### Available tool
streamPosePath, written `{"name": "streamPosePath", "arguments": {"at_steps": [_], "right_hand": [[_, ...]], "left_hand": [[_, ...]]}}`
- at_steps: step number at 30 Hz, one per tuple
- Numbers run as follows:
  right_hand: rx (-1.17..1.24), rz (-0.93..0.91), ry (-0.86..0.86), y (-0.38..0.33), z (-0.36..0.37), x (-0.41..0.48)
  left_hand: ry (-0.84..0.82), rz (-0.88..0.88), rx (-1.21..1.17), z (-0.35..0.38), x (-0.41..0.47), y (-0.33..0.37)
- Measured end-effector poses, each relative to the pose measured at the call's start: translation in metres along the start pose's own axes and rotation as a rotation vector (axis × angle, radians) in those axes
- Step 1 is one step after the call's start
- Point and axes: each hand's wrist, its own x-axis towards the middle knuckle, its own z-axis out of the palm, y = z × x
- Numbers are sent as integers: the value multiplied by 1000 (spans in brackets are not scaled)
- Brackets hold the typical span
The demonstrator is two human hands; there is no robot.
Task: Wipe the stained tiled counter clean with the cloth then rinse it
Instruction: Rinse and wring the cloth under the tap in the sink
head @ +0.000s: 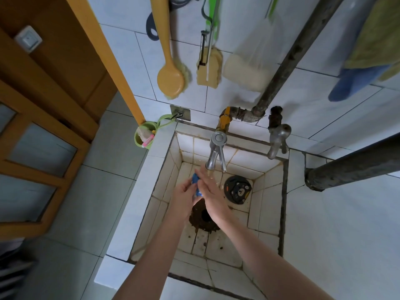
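Note:
Both my hands are inside the tiled sink basin (270, 204), under the chrome tap (213, 154), from which water runs. A small blue cloth (195, 179) is squeezed between them; only bits of it show. My left hand (184, 198) grips the cloth from the left with curled fingers. My right hand (208, 191) presses flat against it from the right, fingers straight, directly under the water stream. The white tiled counter (337, 224) spreads to the right of the basin.
A rusty drain hole (204, 215) lies below my hands, and a round bear-print drain cover (237, 189) lies to the right. A second tap (278, 139) and dark pipes (292, 59) stand behind. Brushes (171, 79) and sponges hang on the wall. A green cup (144, 135) hangs at the left rim.

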Motion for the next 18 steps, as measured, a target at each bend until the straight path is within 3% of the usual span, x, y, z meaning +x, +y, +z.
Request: {"name": "streamPosePath", "arguments": {"at_steps": [4, 7, 10, 12, 15, 18], "right_hand": [[2, -33, 110, 2, 5, 11], [50, 63, 207, 1, 6, 23], [-55, 180, 413, -9, 0, 37], [-56, 144, 370, -16, -3, 33], [-57, 23, 79, -8, 8, 9], [-40, -45, 78, 1, 15, 8]], "left_hand": [[15, 34, 61, 3, -1, -4], [30, 27, 139, 2, 2, -2], [2, 24, 165, 2, -1, -1], [36, 28, 134, 0, -2, 0], [56, 37, 80, 2, -1, 2], [34, 63, 101, 10, -3, 2]]}}
